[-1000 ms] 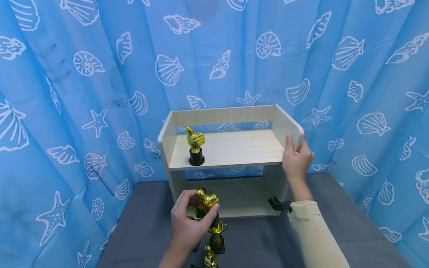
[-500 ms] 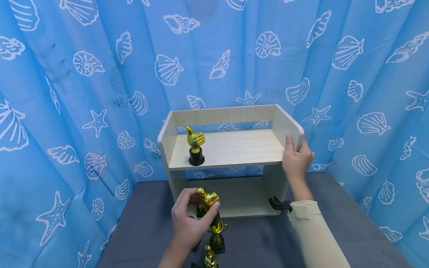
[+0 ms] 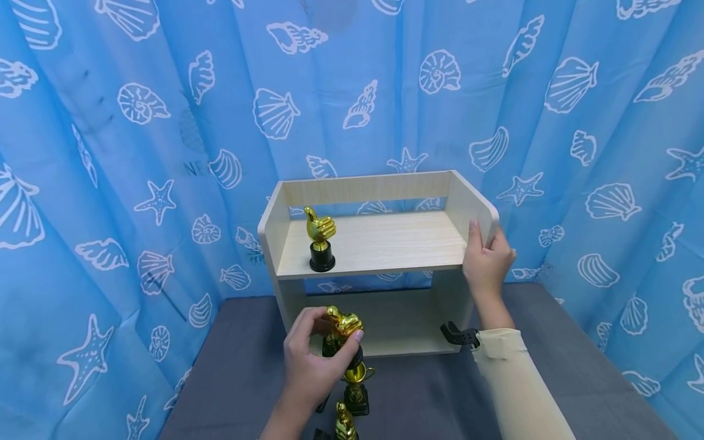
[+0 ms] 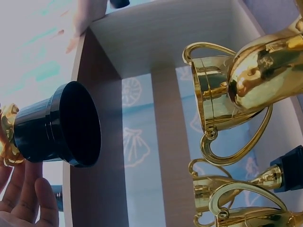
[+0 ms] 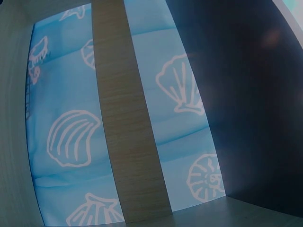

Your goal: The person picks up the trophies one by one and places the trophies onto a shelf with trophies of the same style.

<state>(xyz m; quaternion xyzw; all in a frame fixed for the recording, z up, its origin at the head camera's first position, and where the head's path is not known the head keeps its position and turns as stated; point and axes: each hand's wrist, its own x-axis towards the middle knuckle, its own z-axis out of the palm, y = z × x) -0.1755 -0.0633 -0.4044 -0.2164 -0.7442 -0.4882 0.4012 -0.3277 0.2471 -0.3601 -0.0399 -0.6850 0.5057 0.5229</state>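
My left hand pinches a gold thumbs-up trophy between thumb and fingers, in front of the lower shelf. The left wrist view shows the underside of its round black base. At the right, my right hand grips the side panel of a pale wooden two-tier shelf. On the upper tier, at the left, a similar thumbs-up trophy stands upright. Below my left hand, a gold cup trophy stands on the table. The right wrist view shows the shelf's inside but no hand.
Another gold trophy is cut off at the bottom edge. Several two-handled gold cups, such as this near cup, crowd the left wrist view. Grey cloth covers the table. A blue shell-patterned curtain hangs behind the shelf.
My left hand has shifted very slightly right with the thumbs-up trophy in it. The right hand holds the same spot on the shelf.
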